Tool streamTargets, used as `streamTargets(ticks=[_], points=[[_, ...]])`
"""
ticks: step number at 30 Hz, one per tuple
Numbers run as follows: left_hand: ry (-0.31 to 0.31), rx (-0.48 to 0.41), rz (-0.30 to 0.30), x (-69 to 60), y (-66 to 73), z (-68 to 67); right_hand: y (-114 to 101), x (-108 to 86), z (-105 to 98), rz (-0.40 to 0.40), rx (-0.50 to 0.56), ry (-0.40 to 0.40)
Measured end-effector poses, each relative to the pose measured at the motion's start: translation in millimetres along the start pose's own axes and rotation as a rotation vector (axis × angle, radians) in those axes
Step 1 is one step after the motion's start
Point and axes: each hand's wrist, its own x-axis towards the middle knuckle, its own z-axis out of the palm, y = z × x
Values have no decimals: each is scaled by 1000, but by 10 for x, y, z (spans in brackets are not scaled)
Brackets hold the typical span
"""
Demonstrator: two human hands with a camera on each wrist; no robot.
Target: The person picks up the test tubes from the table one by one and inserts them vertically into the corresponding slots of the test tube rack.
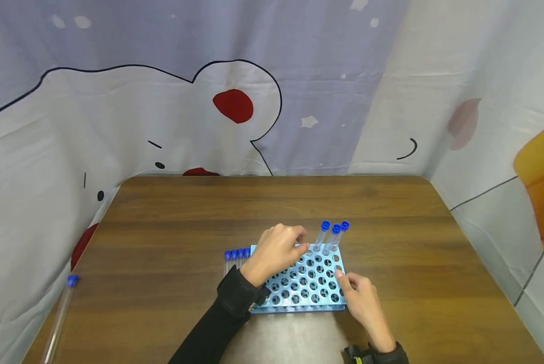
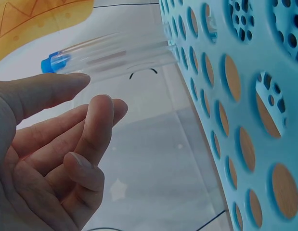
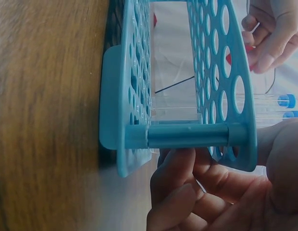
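Note:
A light-blue test tube rack (image 1: 299, 308) with rows of round holes stands on the table. Three clear test tubes (image 1: 330, 236) with blue caps stand upright in its far right corner. Over the rack hovers my left hand (image 1: 275, 253), fingers loosely bent and thumb apart, holding nothing; the left wrist view has a capped tube (image 2: 110, 53) just beyond the thumb. My right hand (image 1: 361, 298) holds the rack's right end, thumb at the top plate and fingers curled by the end bar (image 3: 187, 136).
More blue-capped tubes (image 1: 234, 256) stand in a row beside the rack's left side, partly hidden by my left arm. A long clear tube with a blue cap (image 1: 72, 280) is at the table's left edge. Printed curtains (image 1: 317, 101) surround the wooden table (image 1: 171, 222).

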Motion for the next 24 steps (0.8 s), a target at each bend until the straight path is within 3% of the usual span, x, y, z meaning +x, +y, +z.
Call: streamTargets(ticks=[5,17,24], points=[[1,-25,27,20,40,-6,70,-60,-102,19,-23,34],[43,-103,-21,-36,0,-103,170,-109,-211,66,-47,44],[72,-76,-113,-125,-96,-187,158,-93,-189,37,-46,43]])
